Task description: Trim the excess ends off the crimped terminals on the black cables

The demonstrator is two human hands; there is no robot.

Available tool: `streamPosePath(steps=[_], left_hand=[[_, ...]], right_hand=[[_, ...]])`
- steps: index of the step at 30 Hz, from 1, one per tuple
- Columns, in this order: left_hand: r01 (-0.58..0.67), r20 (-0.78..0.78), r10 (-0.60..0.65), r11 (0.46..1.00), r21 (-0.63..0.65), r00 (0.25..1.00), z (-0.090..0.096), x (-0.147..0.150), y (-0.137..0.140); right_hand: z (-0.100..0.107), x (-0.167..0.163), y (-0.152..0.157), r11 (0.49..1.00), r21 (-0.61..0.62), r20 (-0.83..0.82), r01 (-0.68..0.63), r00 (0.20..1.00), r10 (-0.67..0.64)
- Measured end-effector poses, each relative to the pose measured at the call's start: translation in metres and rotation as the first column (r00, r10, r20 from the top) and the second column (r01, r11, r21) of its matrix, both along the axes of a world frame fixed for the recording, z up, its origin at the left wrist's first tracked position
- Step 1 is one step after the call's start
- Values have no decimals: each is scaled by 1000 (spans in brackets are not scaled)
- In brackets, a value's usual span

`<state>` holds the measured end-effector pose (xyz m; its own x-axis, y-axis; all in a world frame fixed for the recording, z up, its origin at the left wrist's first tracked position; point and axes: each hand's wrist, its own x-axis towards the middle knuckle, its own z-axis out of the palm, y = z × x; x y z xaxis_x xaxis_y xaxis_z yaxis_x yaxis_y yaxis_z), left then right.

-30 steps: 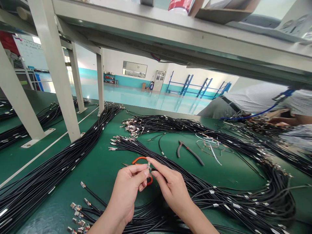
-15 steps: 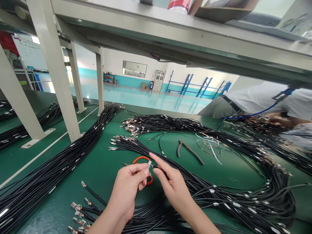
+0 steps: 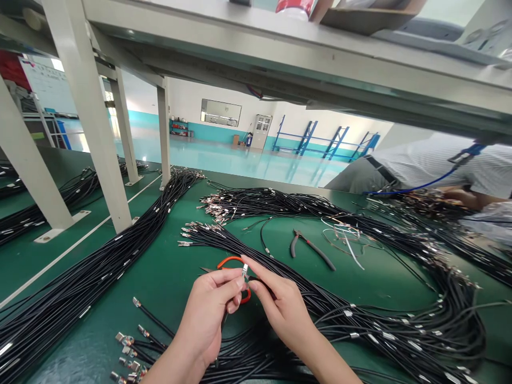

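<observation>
Right forefinger has been lowered back toward the connector since half a second ago, when a gap could be seen between them; little change is noted in the left hand.

Small silver metal connector [image 3: 245, 270]: held up above the green tabletop [image 3: 168, 277], between the two hands. It is pinched between thumb and forefinger of the left hand [image 3: 206, 306]. By the right hand [image 3: 282, 304], a slim dark item [image 3: 256, 278] is gripped close beside the connector, with the forefinger extended to the connector's upper end. Kind of item cannot be told; its near part is hidden by the fingers. Whether the fingertip is pressed on the metal cannot be made out.

Orange-handled scissors [image 3: 230, 258] are seen lying just behind the left hand, partly covered by it. Farther off to the right, grey-handled pliers [image 3: 320, 254] are laid with handles spread, near loose thin wires and a white strip [image 3: 352, 250]. Black cables with silver plugs [image 3: 128, 351] are spread at lower left, under and beside the left forearm. Behind the hands, a black cable bundle with bare silver ends [image 3: 224, 234] is stretched toward the right. Another long black cable bundle [image 3: 116, 248] is laid along the left, passing a cream metal frame [image 3: 90, 122].
</observation>
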<state>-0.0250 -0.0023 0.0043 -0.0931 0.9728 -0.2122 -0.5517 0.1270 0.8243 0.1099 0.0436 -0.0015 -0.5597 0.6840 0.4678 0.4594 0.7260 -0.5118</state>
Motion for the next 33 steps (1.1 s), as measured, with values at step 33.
streamPosePath(steps=[33], left_hand=[[120,-62,-119,993,19,991,0,4,-2]], right_hand=[[9,-8,-5,903,-430,-344,-4,925,-160]])
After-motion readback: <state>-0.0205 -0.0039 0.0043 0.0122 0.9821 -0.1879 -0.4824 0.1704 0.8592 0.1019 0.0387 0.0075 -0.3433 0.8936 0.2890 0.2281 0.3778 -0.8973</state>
